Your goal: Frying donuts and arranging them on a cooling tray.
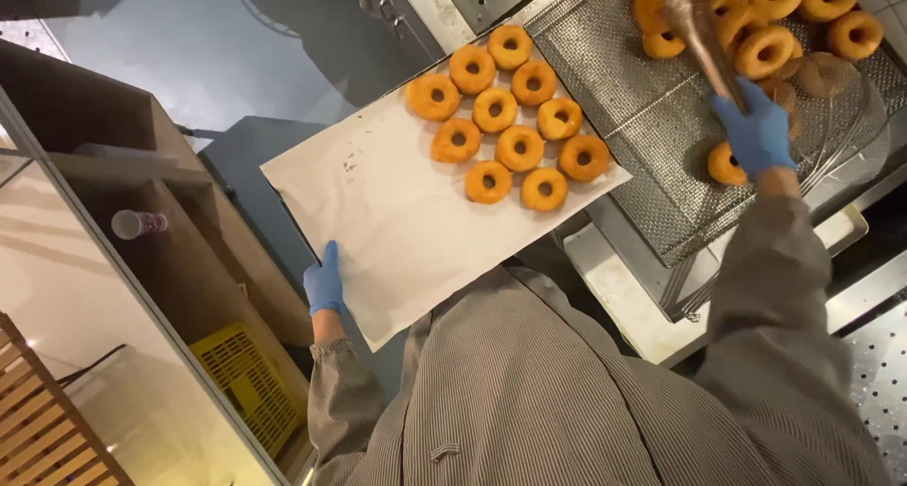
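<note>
Seen from the head camera, lower left: left hand [324,283] in a blue glove, fingers curled around the edge of a paper-lined tray [378,203], with eleven golden doughnuts [507,118] in rows at its far end, close beside the wire-mesh draining rack [624,118]. Upper right: right hand [756,132], also gloved, fingers wrapped tight around metal tongs [697,33] reaching into a pile of fried doughnuts [770,23] on that rack; striped grey sleeves on both arms.

Donut shop kitchen — fried donuts [496,132], wire draining rack [614,118].
</note>
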